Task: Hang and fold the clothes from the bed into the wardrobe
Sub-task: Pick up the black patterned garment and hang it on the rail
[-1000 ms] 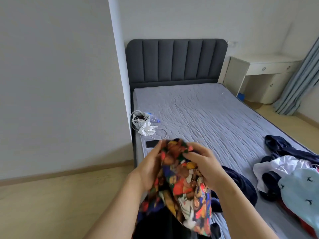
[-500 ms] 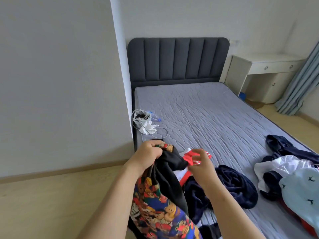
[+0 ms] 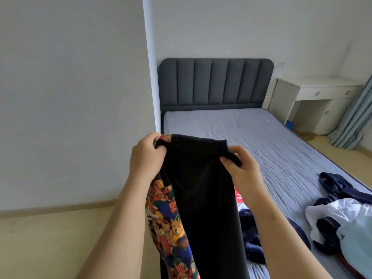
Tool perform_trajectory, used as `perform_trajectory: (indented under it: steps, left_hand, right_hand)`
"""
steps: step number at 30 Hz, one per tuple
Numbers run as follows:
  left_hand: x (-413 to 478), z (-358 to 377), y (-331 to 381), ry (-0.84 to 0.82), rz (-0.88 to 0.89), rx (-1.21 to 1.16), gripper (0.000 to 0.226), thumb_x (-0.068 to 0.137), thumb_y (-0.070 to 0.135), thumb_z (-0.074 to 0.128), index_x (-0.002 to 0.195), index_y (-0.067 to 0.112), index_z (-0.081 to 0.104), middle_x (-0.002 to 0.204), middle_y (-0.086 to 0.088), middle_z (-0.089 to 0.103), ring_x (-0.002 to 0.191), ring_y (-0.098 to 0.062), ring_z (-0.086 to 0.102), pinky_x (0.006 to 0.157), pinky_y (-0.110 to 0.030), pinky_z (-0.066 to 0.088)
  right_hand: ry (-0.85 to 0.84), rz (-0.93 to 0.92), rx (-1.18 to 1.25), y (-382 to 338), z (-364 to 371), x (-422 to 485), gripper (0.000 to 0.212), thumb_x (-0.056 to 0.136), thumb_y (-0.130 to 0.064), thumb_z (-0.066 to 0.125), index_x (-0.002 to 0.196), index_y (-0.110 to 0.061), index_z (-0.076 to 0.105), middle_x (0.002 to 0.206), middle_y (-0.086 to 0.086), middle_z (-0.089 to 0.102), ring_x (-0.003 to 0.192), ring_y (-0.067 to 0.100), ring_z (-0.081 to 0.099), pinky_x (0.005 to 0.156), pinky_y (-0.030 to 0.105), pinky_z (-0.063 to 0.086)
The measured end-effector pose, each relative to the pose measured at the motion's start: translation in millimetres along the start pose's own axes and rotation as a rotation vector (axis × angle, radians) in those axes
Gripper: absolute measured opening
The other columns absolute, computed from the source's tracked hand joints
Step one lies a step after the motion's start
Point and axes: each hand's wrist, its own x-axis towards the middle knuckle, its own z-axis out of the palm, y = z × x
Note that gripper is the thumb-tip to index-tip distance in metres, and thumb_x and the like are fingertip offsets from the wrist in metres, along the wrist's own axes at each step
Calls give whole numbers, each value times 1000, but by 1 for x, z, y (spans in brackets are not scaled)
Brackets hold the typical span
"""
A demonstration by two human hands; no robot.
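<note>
Between your left hand (image 3: 148, 160) and right hand (image 3: 241, 172), both gripping its top edge with curled fingers, the bear-print garment (image 3: 201, 198) hangs over the bed (image 3: 241, 127).

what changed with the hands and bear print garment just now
The bear-print garment, bunched a second ago, is now raised and spread, black side out. The left hand kept its grip; the right hand let go, then pinched its other corner. The clothes pile on the bed stayed put.
</note>
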Motion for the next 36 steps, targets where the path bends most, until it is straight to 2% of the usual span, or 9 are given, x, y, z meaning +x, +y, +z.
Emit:
perform_trajectory:
  steps: [3, 6, 11, 13, 15, 21, 27, 32, 36]
  left_hand:
    - [1, 0, 6, -260, 57, -32, 41, 79, 23, 66, 112, 40, 48, 92, 24, 54, 87, -1, 52, 72, -20, 42]
    - [-4, 6, 8, -221, 172, -8, 17, 80, 23, 65, 85, 39, 63, 68, 26, 59, 70, 1, 55, 57, -7, 38]
    - [-18, 17, -12, -212, 105, -249, 45, 77, -6, 56, 72, 37, 68, 79, 18, 68, 80, 1, 62, 76, -16, 50]
    - [-17, 16, -14, -209, 85, -331, 50, 77, -8, 55, 71, 40, 70, 79, 18, 69, 81, 0, 63, 75, -17, 51]
    - [-12, 16, -15, -169, 72, -354, 48, 79, -4, 56, 72, 41, 70, 79, 19, 69, 81, 0, 63, 73, -15, 50]
    - [-16, 25, -17, 72, -89, 96, 24, 80, 23, 64, 103, 29, 59, 94, 5, 54, 84, -17, 55, 68, -25, 39]
    - [-17, 30, 5, -236, -170, -236, 19, 86, 22, 61, 82, 32, 46, 75, 7, 53, 72, -16, 56, 70, -36, 47]
    - [-9, 12, 14, -456, -21, -613, 35, 87, 2, 57, 102, 31, 44, 95, 15, 61, 84, 6, 62, 69, -7, 48]
    - [-1, 18, 18, -344, 185, -217, 41, 85, 17, 64, 119, 27, 44, 117, 12, 48, 105, 2, 51, 90, -16, 43]
  right_hand:
    - [-56, -139, -32, -27, 9, 8, 27, 86, -10, 61, 83, -36, 61, 80, -12, 66, 75, 6, 62, 66, 21, 51]
    - [-123, -110, -130, -22, 20, 3, 29, 82, -8, 65, 80, -37, 59, 76, -14, 63, 77, 9, 61, 67, 19, 47]
    - [-463, 196, -243, 9, 20, -12, 60, 77, -14, 72, 114, -47, 39, 104, -23, 49, 89, 3, 57, 71, 13, 47]
    - [-560, 262, -344, 15, 20, -16, 37, 84, -17, 66, 108, -42, 53, 97, -18, 59, 92, 9, 61, 80, 22, 51]
    - [-512, 296, -320, 12, 24, -17, 13, 89, -19, 60, 90, -31, 64, 90, -4, 69, 89, 15, 66, 85, 30, 51]
    - [-205, 461, 32, 1, 34, -5, 16, 92, -15, 55, 83, -18, 67, 83, 10, 67, 83, 25, 64, 89, 44, 50]
    - [35, 574, 355, -26, 43, 22, 23, 94, -5, 44, 82, -15, 60, 73, 4, 60, 58, 16, 61, 42, 21, 48]
    - [102, 488, 589, -64, 48, 47, 24, 92, 0, 43, 80, -11, 60, 66, 8, 66, 48, 16, 67, 41, 22, 50]
    - [129, 382, 709, -96, 48, 63, 27, 93, 0, 43, 76, -11, 60, 62, 7, 68, 50, 17, 67, 44, 24, 51]
